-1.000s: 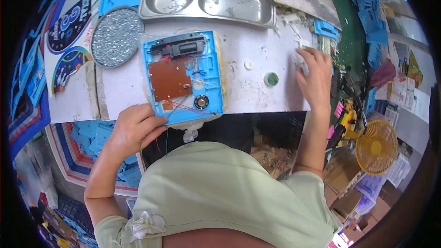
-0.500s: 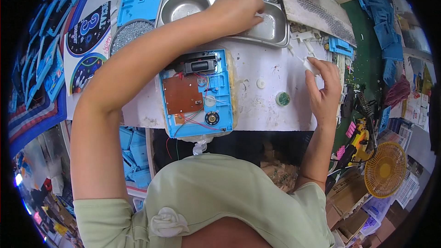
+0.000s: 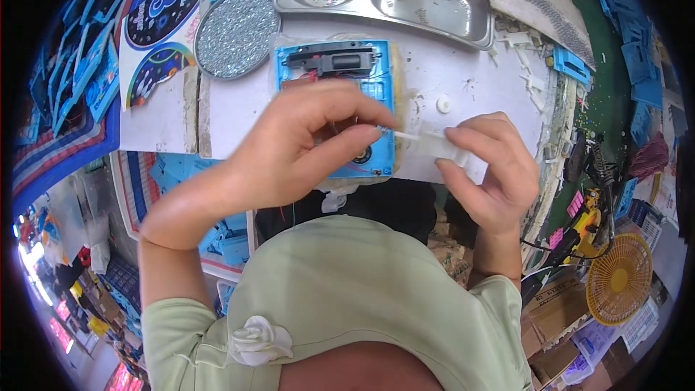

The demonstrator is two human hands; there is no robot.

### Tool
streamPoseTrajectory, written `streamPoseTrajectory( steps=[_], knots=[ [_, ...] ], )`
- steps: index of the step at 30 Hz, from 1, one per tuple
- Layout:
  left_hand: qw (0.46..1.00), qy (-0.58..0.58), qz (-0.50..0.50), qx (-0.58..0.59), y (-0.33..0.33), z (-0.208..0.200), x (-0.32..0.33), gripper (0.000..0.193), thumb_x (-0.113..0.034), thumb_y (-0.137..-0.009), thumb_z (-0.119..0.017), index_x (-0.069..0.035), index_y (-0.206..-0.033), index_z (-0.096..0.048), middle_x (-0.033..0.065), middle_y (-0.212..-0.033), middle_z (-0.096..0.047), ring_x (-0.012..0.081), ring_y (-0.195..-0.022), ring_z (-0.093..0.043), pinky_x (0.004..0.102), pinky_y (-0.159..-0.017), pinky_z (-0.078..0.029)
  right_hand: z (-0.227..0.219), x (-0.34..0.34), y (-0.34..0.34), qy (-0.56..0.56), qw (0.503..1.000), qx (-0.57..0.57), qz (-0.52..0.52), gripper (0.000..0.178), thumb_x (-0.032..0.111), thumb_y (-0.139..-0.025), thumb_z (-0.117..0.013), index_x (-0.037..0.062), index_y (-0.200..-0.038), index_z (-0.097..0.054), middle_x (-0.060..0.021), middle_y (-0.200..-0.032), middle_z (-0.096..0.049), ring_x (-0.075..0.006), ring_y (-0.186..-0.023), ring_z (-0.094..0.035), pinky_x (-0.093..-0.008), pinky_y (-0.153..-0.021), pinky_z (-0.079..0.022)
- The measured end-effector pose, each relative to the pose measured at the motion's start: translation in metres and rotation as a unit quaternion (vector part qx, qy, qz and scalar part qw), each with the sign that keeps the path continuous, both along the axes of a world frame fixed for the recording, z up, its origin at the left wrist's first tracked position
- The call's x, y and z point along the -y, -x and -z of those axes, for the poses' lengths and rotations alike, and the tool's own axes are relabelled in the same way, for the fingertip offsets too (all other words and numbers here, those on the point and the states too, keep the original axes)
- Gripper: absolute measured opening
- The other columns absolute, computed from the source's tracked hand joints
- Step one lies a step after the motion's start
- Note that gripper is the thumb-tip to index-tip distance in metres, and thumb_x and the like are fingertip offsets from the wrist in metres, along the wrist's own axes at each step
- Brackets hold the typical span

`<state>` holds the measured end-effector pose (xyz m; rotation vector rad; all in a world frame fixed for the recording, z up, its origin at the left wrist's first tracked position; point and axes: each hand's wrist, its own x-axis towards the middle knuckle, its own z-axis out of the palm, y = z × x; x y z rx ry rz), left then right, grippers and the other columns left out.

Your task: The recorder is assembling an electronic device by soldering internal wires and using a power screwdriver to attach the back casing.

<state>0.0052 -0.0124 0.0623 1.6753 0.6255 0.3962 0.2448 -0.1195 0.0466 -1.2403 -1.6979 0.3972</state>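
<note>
Above the right edge of a blue plastic casing (image 3: 386, 94), both my hands come close together. My right hand (image 3: 499, 166) pinches a whitish translucent plastic piece (image 3: 436, 146) between thumb and fingers. The thumb and forefinger of my left hand (image 3: 311, 141) close on a thin white piece (image 3: 402, 134) whose tip points at the plastic one; whether they touch I cannot tell. The left hand covers much of the casing's inside. A black part (image 3: 344, 61) and a bit of the round speaker (image 3: 364, 156) still show in it.
A metal compartment tray (image 3: 365, 1) lies beyond the casing, with small bits in it. Left of it stands a round dish of small metal parts (image 3: 237, 35). A small white disc (image 3: 443, 104) rests on the table. White plastic pieces (image 3: 523, 47) lie along the right side.
My left hand has come back from the tray to the casing, now pinching a thin white piece. My right hand has brought its plastic piece toward it. The view has shifted.
</note>
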Motion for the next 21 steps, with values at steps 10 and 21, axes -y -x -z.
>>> streamPoseTrajectory(
  steps=[10, 21],
  knots=[
    [0.93, 0.358, -0.07, 0.043, 0.02, 0.032, 0.034, 0.022, -0.011, -0.107, -0.054, 0.002, -0.117, -0.068, 0.0007, -0.085, -0.058, 0.0053, -0.065, -0.046, 0.022, -0.055, -0.039, 0.003, -0.002, 0.015, -0.02, 0.991, 0.113, -0.075, 0.041, 0.0, -0.063, -0.085, 0.0015, -0.102, -0.073, -0.0088, -0.089, -0.067, -0.0262, -0.075, -0.064, -0.0352, -0.063, -0.05],
    [0.932, -0.333, 0.094, -0.109, -0.007, 0.038, 0.01, 0.019, -0.015, -0.093, -0.068, -0.002, -0.108, -0.067, 0.0104, -0.074, -0.066, 0.0263, -0.067, -0.067, 0.037, -0.056, -0.05, 0.03, 0.025, -0.014, 0.105, 0.977, -0.142, -0.117, 0.037, 0.002, -0.068, -0.088, -0.0013, -0.103, -0.076, -0.0129, -0.09, -0.071, -0.0256, -0.077, -0.064, -0.0339, -0.067, -0.05]
  ],
)
